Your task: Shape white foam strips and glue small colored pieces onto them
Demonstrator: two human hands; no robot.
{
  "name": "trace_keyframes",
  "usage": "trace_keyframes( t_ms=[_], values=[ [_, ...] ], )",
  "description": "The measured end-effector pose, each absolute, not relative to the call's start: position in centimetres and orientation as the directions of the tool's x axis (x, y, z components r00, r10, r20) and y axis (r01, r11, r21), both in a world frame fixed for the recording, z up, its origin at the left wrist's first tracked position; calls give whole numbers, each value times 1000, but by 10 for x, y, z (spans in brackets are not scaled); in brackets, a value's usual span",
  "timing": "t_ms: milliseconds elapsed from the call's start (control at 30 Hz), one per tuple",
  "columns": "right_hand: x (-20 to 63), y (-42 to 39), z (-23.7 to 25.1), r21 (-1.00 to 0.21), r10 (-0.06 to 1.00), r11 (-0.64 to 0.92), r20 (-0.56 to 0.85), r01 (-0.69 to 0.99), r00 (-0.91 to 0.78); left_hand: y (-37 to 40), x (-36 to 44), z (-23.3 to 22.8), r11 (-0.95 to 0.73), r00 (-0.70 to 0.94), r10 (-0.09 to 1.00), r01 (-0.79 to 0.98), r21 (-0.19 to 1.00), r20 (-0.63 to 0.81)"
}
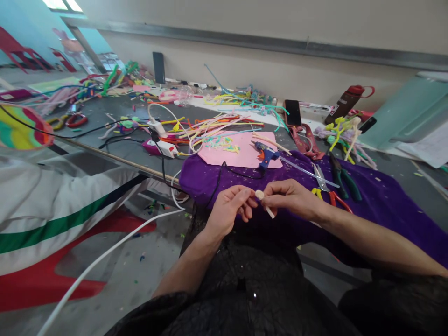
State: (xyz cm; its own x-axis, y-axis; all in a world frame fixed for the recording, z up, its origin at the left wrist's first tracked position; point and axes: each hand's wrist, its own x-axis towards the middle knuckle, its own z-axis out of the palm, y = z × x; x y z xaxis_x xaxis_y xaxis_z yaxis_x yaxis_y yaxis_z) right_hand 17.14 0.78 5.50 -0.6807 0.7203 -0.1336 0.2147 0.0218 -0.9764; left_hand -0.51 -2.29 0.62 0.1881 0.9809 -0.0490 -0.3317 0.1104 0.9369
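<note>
A small cream fuzzy stem, apparently a pipe cleaner (pixel 259 194), has a rounded, coiled-looking head and a short straight tail pointing down. My right hand (pixel 292 198) pinches it between thumb and forefinger. From the other side, my left hand (pixel 233 207) touches the coil with closed thumb and fingertips, its remaining fingers curled. Both hands are above the near edge of a purple cloth (pixel 371 205). Just beyond them a blue glue gun (pixel 268 157) lies on a pink sheet (pixel 215 156). Scissors (pixel 320 178) with red and yellow handles and green-handled pliers (pixel 345 179) lie to the right.
A white power strip (pixel 164 148) with cables sits left of the pink sheet. Colourful pipe cleaners (pixel 224 123) cover the table behind. A phone (pixel 293 113) and a brown bottle (pixel 345 105) stand or lie farther back. A white cable (pixel 122 242) hangs at the table's front.
</note>
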Motion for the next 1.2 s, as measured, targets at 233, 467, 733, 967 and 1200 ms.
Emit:
trace_keyframes(
  t_ms=[233,467,733,967,1200],
  values=[
    [171,7,47,-991,694,-100,-133,89,-708,-28,1,12,-5,111,994,-177,984,25],
    [169,8,38,-993,696,-107,-110,50,-710,-31,-3,13,-123,46,991,-47,991,125],
    [167,5,35,-996,697,-88,-80,26,-712,-29,-1,6,-82,24,996,-174,981,88],
    [165,3,37,-997,687,-28,-71,71,-724,-26,-3,-1,1,73,997,-350,937,27],
    [164,-1,38,-951,790,203,19,231,-613,-27,-3,3,4,75,997,-196,981,11]
  ],
)
